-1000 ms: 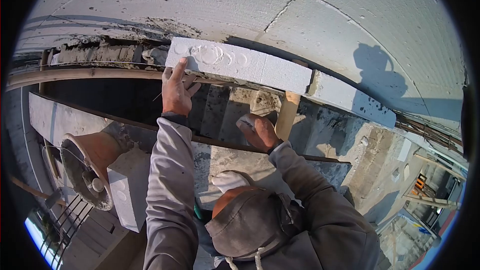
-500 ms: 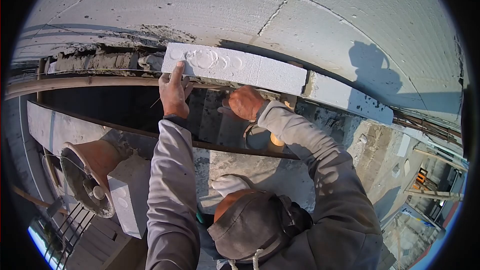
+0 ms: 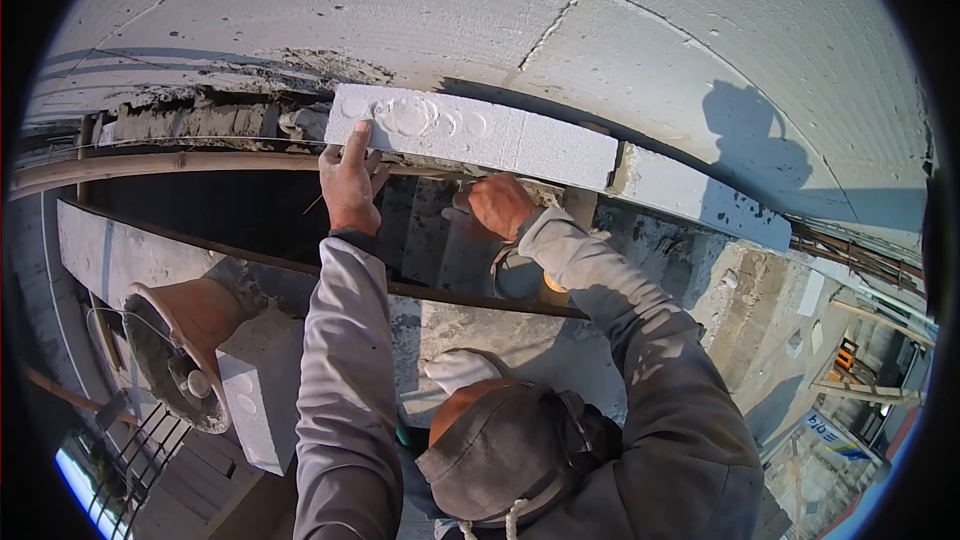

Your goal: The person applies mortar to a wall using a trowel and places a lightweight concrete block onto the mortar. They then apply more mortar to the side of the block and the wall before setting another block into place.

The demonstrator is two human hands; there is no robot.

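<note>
In the upper centre of the frame, a long white block (image 3: pixel 505 136), sloping slightly down to the right. At its left end, the left hand (image 3: pixel 350 190), thumb on the face, fingers bent under the lower edge, pinching it. Below its middle, the right hand (image 3: pixel 497 207), curled, impossible to tell around what. Beyond its right end, a second white block (image 3: pixel 695 198). Along the top, a pale wall (image 3: pixel 400 5); at left, an orange-brown vessel (image 3: pixel 212 308).
</note>
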